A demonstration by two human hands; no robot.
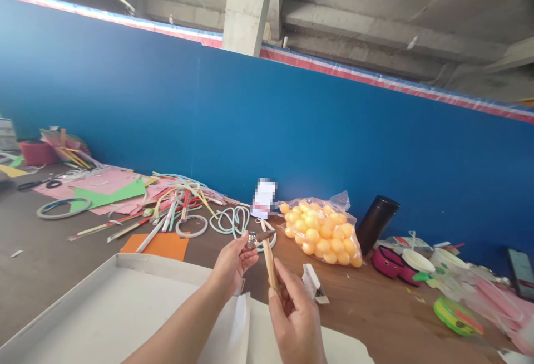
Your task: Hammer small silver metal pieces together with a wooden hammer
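Over the brown table (371,308), the left hand (230,268) pinches a shiny metal piece (251,239), a grip probably suited to something small. The right hand (297,309) clasps a wooden stick (270,264) low down, likely to leave its upper end free near the dark pointed piece (265,236); whether these parts join is unclear. Bagged orange balls (319,233) lie beyond.

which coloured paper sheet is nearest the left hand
The orange sheet, just beyond the white tray; the green sheet and pink sheets lie farther off.

Left grip (234,266) holds a shiny piece (251,239), right grip (295,309) a wooden stick (269,264).
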